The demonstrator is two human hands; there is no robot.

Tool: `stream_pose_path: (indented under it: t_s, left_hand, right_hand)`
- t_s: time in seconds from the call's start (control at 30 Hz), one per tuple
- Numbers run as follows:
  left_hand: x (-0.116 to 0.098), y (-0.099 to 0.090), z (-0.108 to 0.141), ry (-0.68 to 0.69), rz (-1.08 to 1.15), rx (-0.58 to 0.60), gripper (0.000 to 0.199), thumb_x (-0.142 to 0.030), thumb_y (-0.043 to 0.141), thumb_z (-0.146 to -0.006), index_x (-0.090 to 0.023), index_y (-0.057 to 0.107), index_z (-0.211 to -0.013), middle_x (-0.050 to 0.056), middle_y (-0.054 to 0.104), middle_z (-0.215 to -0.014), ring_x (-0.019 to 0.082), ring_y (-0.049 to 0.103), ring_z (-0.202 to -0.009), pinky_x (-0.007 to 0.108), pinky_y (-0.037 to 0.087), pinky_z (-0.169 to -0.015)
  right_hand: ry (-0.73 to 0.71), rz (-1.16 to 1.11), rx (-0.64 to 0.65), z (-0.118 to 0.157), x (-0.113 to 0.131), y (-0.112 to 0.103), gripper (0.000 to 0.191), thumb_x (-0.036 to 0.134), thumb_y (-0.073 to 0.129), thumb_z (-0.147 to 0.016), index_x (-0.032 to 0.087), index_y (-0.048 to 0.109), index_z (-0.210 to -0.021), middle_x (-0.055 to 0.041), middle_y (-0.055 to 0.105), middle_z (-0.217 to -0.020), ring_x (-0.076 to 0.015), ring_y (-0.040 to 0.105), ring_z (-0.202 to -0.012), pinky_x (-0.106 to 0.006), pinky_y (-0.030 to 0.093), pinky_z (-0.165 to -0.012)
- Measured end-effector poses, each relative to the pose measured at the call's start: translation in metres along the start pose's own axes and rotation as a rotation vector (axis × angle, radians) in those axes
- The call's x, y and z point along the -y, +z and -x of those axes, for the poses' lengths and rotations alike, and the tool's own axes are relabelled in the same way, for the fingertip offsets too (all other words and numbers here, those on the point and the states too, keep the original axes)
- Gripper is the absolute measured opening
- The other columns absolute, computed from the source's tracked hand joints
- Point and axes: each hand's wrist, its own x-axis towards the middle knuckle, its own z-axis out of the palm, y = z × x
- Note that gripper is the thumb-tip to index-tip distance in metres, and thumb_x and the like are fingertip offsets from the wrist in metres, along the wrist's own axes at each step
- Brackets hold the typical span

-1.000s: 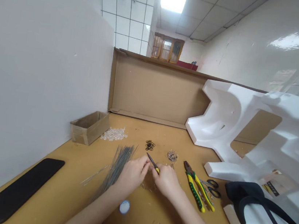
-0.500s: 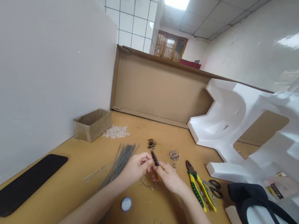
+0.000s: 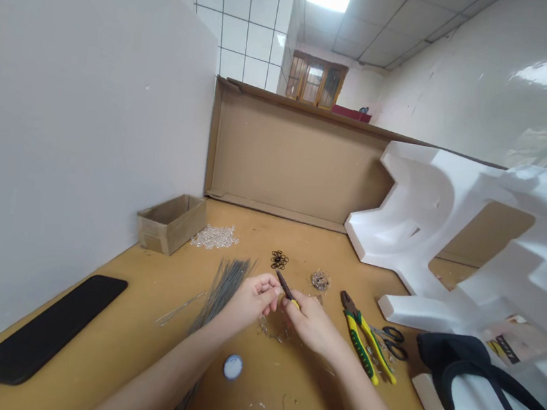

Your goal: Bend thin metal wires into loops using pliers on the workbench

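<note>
My right hand [image 3: 312, 322] is closed round a pair of small pointed pliers [image 3: 285, 286] with dark jaws and a yellow handle, their tip aimed up and left. Close beside the jaws, my left hand [image 3: 251, 298] is pinched, thumb against fingers; what sits in the pinch is too small to make out. A bundle of thin grey wires [image 3: 222, 291] lies beside and partly under my left forearm. Beyond the hands are black rings [image 3: 279, 259] and a little heap of shiny metal pieces [image 3: 320, 280]. Bits of bent wire [image 3: 273, 329] lie just below the hands.
Combination pliers [image 3: 360, 344] and scissors [image 3: 394, 342] lie at right, before white foam [image 3: 404, 209] and a black strapped object [image 3: 455, 357]. Leftward are clear beads [image 3: 216, 236], a cardboard box [image 3: 160, 242] and a black flat pad [image 3: 48, 330]. A round blue-edged lid [image 3: 232, 367] lies nearer me.
The whole view has shifted slightly. Both hands stay close together, with the pointed pliers turned a little in my right hand.
</note>
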Motion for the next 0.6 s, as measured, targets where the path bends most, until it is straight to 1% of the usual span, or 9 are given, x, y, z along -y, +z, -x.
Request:
stream_pose_path:
  t_s: [0.1,0.17,0.27,0.43,0.6]
  left_hand:
    - [-0.001,0.000,0.000,-0.001,-0.002,-0.008,0.016,-0.031,0.048,-0.072,-0.016,0.046,-0.068,-0.005,0.047,-0.048,0.005,0.038,-0.038,0.016,0.028,-0.036]
    - [-0.003,-0.001,0.001,-0.003,-0.004,-0.011,0.015,-0.030,0.049,-0.072,-0.015,0.047,-0.068,-0.005,0.047,-0.048,0.005,0.037,-0.038,0.016,0.028,-0.037]
    - [-0.004,-0.002,0.002,-0.007,-0.004,-0.009,0.014,-0.030,0.048,-0.072,-0.015,0.047,-0.069,-0.005,0.047,-0.048,0.005,0.038,-0.038,0.016,0.028,-0.037]
    - [0.001,-0.002,0.000,-0.027,-0.004,-0.003,0.015,-0.030,0.048,-0.071,-0.016,0.046,-0.068,-0.005,0.047,-0.047,0.005,0.037,-0.038,0.015,0.027,-0.037]
    - [0.005,-0.002,-0.002,-0.013,0.035,0.002,0.019,-0.034,0.050,-0.070,-0.016,0.045,-0.066,-0.005,0.047,-0.048,0.004,0.036,-0.037,0.015,0.025,-0.037]
  right_hand:
    - [0.007,0.047,-0.002,0.000,0.001,0.001,0.029,0.023,0.030,-0.084,0.017,0.058,-0.084,-0.0010,0.059,-0.072,-0.0126,0.052,-0.065,-0.020,0.032,-0.060]
    - [0.036,0.103,-0.015,0.001,0.002,0.002,0.029,0.023,0.030,-0.084,0.017,0.058,-0.083,-0.0014,0.060,-0.071,-0.0126,0.052,-0.063,-0.020,0.030,-0.058]
    - [0.086,0.218,-0.072,0.001,0.004,0.006,0.028,0.025,0.032,-0.084,0.016,0.058,-0.080,-0.0027,0.061,-0.069,-0.0133,0.052,-0.062,-0.021,0.028,-0.056]
    - [0.105,0.370,-0.150,-0.001,0.004,0.014,0.030,0.031,0.031,-0.087,0.017,0.056,-0.079,-0.0050,0.063,-0.069,-0.0149,0.055,-0.061,-0.023,0.025,-0.054]
    - [0.163,0.430,-0.198,-0.002,0.002,0.018,0.027,0.037,0.034,-0.086,0.017,0.053,-0.086,-0.0055,0.064,-0.068,-0.0158,0.056,-0.059,-0.024,0.023,-0.053]
